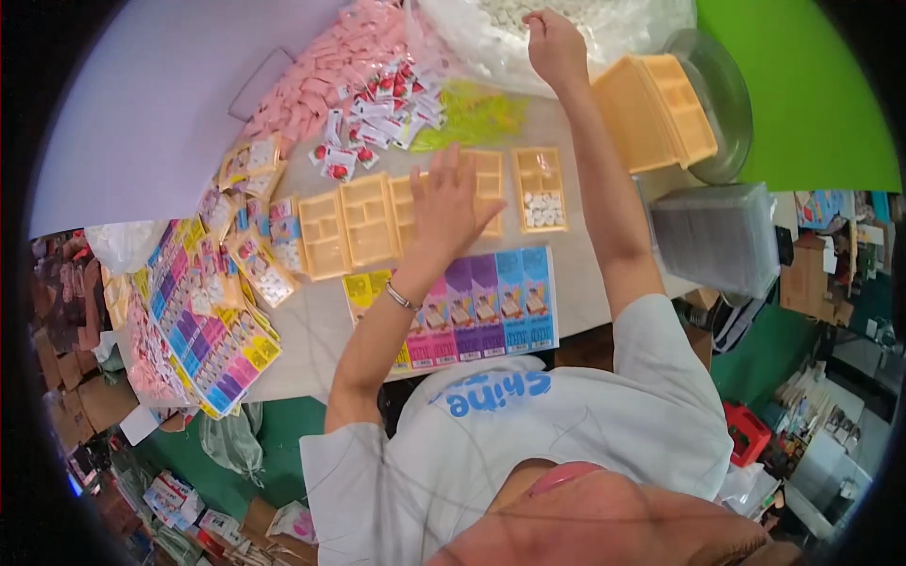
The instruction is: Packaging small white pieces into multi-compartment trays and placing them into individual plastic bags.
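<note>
My left hand lies with fingers spread across a row of pale-yellow compartment trays, covering part of the ones on the right of the row. The uncovered compartments there look bare. Just right of the row, a separate yellow tray has small white pieces in its near compartment. My right hand reaches far forward to a clear plastic bag of white pieces. Its fingers are pinched together at the bag's opening, and whatever is between them is too small to name.
Pink packets and strawberry-printed sachets heap at the back left, beside yellow-green packets. Filled packs pile at left. Printed card sheets lie near me. Stacked yellow trays and a clear plastic stack stand right.
</note>
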`<state>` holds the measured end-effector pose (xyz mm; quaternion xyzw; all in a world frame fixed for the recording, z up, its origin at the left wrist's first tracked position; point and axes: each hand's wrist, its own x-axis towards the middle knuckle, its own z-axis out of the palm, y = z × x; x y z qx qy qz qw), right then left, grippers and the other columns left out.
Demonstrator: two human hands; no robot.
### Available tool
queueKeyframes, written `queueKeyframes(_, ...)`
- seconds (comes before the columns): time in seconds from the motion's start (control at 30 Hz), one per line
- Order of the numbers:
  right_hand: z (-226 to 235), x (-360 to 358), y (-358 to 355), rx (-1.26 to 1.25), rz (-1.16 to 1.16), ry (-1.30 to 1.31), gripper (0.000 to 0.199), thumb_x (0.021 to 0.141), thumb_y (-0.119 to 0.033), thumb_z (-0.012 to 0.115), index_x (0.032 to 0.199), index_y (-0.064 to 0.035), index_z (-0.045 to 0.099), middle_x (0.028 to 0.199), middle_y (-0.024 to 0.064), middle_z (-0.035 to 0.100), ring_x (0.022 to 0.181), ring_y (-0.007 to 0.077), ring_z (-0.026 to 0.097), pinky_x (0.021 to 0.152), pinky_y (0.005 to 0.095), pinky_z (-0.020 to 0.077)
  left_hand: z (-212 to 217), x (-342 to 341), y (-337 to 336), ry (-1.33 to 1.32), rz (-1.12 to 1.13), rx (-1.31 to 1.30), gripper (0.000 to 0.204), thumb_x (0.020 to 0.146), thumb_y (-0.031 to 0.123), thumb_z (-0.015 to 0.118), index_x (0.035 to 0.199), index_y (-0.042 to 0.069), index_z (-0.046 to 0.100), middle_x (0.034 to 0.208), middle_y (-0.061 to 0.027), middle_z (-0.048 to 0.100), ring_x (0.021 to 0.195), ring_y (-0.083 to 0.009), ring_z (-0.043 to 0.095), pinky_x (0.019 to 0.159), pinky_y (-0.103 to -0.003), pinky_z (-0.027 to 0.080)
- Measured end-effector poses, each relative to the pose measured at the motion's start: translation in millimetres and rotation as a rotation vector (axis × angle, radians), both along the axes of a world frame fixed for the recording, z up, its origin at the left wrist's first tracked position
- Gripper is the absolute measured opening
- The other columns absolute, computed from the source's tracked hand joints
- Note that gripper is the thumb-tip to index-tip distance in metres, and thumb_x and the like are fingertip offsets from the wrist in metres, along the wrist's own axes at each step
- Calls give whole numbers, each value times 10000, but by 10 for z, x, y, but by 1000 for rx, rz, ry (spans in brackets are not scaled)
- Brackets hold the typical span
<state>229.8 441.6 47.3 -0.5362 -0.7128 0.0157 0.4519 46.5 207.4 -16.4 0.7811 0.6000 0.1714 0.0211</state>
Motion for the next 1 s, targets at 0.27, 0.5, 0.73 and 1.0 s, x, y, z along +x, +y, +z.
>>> queueKeyframes(0.27, -72, -373, 160, -220, -13, -120, 202, 936, -237, 604, 1031, -95, 713, 1019, 165, 699, 949, 367, 663, 822, 465, 539, 332, -308, 1762, -776, 422, -108, 656, 883, 497, 671, 1305, 3, 579, 1223, -254, 665, 1098, -403, 661, 917, -447, 518)
queueKeyframes(0.5, -269, -124, 384, -7, 176, -136, 204, 907, -147, 611, 1053, -48, 714, 887, 193, 702, 833, 323, 675, 756, 414, 526, 497, -174, 2299, -705, 322, -257, 579, 836, 484, 675, 951, -81, 718, 930, -278, 723, 916, -399, 718, 850, -474, 540)
queueKeyframes(0.73, -219, 89, 862, -765, 51, 548, 231, 849, -84, 604, 1025, -17, 738, 947, 191, 744, 910, 310, 714, 811, 365, 533, 1385, 139, 2941, -781, 180, 10, 527, 898, 442, 589, 915, -65, 730, 865, -252, 723, 826, -380, 716, 786, -475, 537)
queueKeyframes(1.0, -401, 407, 928, -724, -139, 478, 276, 853, -152, 602, 1017, 4, 760, 1026, 203, 750, 981, 304, 720, 872, 382, 532, 722, -366, 2513, -649, 251, -299, 542, 931, 438, 508, 1034, -59, 699, 1043, -302, 692, 1037, -458, 661, 906, -512, 519)
